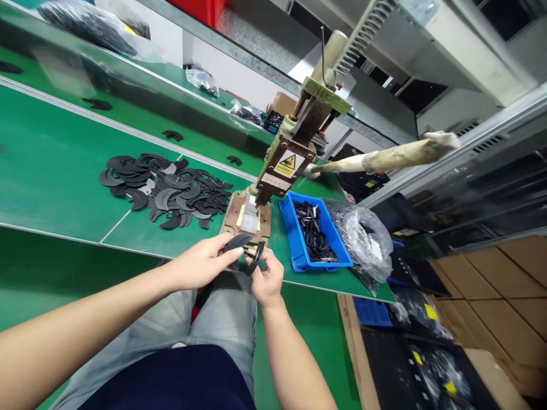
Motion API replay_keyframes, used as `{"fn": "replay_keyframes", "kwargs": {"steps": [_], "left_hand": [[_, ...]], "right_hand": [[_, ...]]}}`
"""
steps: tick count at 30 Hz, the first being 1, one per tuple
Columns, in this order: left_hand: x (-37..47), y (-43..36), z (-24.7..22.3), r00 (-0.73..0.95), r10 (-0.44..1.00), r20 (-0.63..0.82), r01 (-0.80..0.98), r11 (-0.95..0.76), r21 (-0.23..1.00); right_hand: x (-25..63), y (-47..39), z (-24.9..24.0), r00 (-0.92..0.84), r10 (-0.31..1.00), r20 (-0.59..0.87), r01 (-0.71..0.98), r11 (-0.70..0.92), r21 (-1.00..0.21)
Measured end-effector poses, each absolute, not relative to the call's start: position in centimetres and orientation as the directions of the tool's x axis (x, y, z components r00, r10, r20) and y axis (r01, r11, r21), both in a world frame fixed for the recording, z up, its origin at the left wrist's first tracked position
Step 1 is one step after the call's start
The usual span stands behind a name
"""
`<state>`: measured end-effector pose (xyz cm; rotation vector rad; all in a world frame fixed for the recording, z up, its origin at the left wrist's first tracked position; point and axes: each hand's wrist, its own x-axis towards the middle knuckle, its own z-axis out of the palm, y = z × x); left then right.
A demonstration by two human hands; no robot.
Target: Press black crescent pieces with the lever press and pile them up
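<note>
My left hand (pixel 205 261) is closed on a black curved plastic piece (pixel 237 242), gripped between thumb and fingers. Close beside it, my right hand (pixel 267 277) pinches a narrower black curved part (pixel 256 259). Both parts meet or nearly meet just in front of the hand press (pixel 280 165); whether they are joined I cannot tell. On the press base (pixel 264 222) sits a pale metal fixture (pixel 248 221). A heap of black crescent-shaped pieces (pixel 179 196) lies on the green table to the left. Small black parts fill the blue bin (pixel 294 250) at the right.
The press's long lever (pixel 380 161) sticks out to the right. A clear plastic bag (pixel 363 236) lies beyond the bin. Behind the table runs a green conveyor belt (pixel 137 126) carrying a few black pieces. Cardboard boxes (pixel 491 279) stand at the far right.
</note>
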<state>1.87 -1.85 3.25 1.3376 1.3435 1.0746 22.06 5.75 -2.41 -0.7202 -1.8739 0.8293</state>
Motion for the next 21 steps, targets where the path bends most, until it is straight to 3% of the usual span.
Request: {"fn": "replay_keyframes", "kwargs": {"steps": [9,17,21], "left_hand": [[2.3,-2.5,2.3,0.041,0.991,-0.126,0.037,0.125,0.992],[1.4,-1.5,1.5,0.246,0.923,-0.295,-0.125,0.332,0.935],[1.5,-1.0,1.4,0.285,0.912,-0.294,-0.153,0.346,0.926]], "right_hand": [[20.1,4.3,-2.9,-0.342,0.846,0.409,0.011,0.438,-0.899],[20.5,3.8,-2.5,-0.368,0.829,0.421,-0.022,0.445,-0.895],[20.9,3.7,-2.8,-0.371,0.821,0.435,0.026,0.477,-0.878]]}}
